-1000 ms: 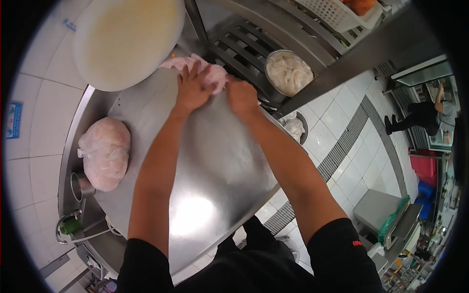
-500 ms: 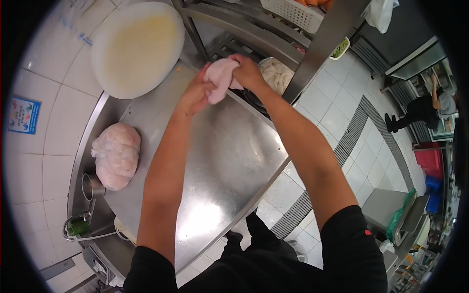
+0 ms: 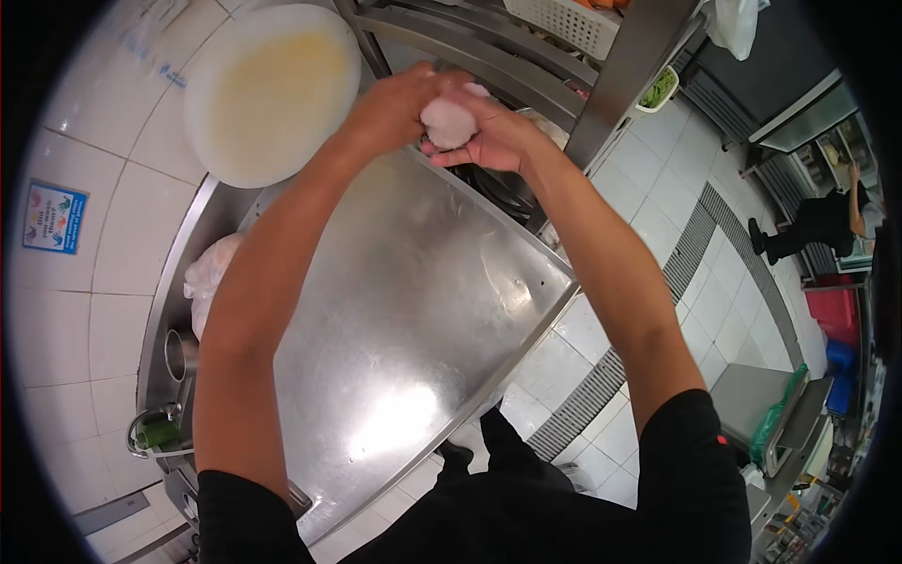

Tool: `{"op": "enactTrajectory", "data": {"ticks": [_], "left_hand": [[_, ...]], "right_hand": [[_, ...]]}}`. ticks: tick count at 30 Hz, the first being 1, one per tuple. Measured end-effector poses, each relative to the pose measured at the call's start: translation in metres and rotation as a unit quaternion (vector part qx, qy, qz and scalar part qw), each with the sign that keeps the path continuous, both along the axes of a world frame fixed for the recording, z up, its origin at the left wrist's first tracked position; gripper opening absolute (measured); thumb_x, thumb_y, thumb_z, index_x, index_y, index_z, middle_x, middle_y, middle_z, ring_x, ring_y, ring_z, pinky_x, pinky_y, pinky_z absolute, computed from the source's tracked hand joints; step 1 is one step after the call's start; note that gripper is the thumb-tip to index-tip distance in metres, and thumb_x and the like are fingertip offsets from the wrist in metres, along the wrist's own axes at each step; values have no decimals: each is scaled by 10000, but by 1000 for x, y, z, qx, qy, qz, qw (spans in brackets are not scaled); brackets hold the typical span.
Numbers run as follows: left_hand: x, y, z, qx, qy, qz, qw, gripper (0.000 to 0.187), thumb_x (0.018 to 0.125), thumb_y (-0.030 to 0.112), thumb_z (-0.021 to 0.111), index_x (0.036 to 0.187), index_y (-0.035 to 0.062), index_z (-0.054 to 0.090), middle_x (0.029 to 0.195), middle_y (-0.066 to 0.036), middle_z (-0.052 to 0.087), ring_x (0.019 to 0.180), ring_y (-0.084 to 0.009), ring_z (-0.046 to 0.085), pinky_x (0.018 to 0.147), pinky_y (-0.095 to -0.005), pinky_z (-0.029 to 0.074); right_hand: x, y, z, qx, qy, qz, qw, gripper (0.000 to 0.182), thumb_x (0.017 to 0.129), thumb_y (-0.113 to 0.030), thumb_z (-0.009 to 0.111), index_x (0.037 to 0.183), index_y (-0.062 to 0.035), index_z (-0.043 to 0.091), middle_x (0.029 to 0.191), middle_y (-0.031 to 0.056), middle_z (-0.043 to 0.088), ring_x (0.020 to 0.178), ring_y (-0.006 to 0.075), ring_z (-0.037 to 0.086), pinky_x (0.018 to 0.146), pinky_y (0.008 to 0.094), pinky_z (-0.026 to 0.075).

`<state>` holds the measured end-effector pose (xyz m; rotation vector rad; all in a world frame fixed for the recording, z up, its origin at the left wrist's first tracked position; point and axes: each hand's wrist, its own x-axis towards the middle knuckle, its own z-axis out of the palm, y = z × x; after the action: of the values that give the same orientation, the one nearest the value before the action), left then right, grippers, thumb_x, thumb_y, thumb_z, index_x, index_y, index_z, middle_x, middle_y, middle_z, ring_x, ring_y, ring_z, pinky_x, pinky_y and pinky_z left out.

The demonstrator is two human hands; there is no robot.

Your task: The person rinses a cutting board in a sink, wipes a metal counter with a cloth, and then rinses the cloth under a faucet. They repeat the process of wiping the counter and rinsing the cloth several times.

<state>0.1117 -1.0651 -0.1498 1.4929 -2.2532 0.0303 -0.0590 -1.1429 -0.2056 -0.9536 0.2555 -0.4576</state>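
Note:
Both hands are at the far end of the steel worktop (image 3: 376,310), around a pale pink, soft piece that looks like raw chicken (image 3: 450,125). My left hand (image 3: 402,105) curls over it from the left, its fingertips partly blurred. Cupped from the right, my right hand (image 3: 498,134) has the piece against its palm, some fingers reaching out beneath it. Behind the right wrist, a bowl with whitish pieces (image 3: 550,127) is mostly hidden. My left forearm partly covers a plastic bag of pale pink meat (image 3: 209,273).
A large white round board (image 3: 272,94) leans on the tiled wall. A steel rack (image 3: 629,75) stands beyond the hands, with a white basket (image 3: 564,23) on it. A metal cup (image 3: 178,355) sits at the left edge. Another person (image 3: 817,226) is far right.
The pink piece has gone from stretched between both hands to bunched up against the right palm. My left hand has moved up and right, over it. My left forearm now covers part of the bag.

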Motion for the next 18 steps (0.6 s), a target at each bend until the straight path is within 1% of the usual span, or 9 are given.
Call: {"op": "enactTrajectory", "data": {"ticks": [2,5,7,9,10,12,13,15,18], "left_hand": [[0,-3,0,38,-63,31,997,451,768,31,680,1196,157,613,1115,-129,612,911,-314,672,748,-419,550],[-4,-12,-9,83,-147,78,983,356,787,49,666,1132,129,636,1107,-137,627,922,-348,669,754,-432,550],[-5,-22,-24,94,-168,93,977,301,797,56,656,1094,105,650,1092,-145,645,928,-354,671,757,-437,552],[-7,-30,-34,120,-218,152,956,243,793,58,646,1033,63,680,1057,-170,681,933,-363,676,768,-463,551],[-9,-30,-37,123,-219,150,956,243,793,58,646,1033,63,680,1057,-170,681,933,-363,676,768,-463,551],[-12,-31,-41,140,-164,209,954,198,793,73,638,980,39,694,1009,-183,702,931,-371,680,790,-475,551],[-13,-32,-41,142,-165,210,953,198,793,73,638,980,39,694,1009,-183,702,931,-371,680,790,-475,551],[-14,-31,-42,150,-97,280,943,222,810,101,621,1013,46,693,1024,-194,698,947,-384,673,818,-469,546],[-8,-33,-49,160,-49,313,935,244,831,139,607,1038,42,693,1011,-214,695,956,-400,663,828,-467,544]], "right_hand": [[10,-6,3,-170,174,0,970,443,832,-269,762,1187,-95,563,981,41,630,882,159,640,758,376,578],[16,-11,2,-318,235,21,918,473,782,-219,773,1197,-123,567,952,20,620,825,141,625,732,340,574],[32,-22,-13,-346,303,13,888,411,742,-173,764,1119,-108,614,909,44,634,832,115,622,719,336,566],[45,-33,-25,-459,444,22,769,306,803,-214,672,1073,-72,655,1001,128,699,891,247,662,755,382,522],[46,-33,-31,-455,445,22,771,306,803,-214,672,1073,-72,655,1001,128,699,891,247,662,755,382,522],[49,-31,-38,-532,438,-123,714,272,857,-198,612,1091,-66,657,1074,163,691,954,301,666,828,433,522],[51,-31,-37,-531,437,-123,716,272,857,-198,612,1091,-66,657,1074,163,691,954,301,666,828,433,522],[54,-31,-31,-539,450,-158,694,295,853,-229,608,1074,-46,679,1102,194,681,1031,393,642,868,471,526],[41,-12,4,-550,439,-135,698,306,852,-251,627,1081,-56,684,1090,189,686,1035,366,652,885,460,528]]}}
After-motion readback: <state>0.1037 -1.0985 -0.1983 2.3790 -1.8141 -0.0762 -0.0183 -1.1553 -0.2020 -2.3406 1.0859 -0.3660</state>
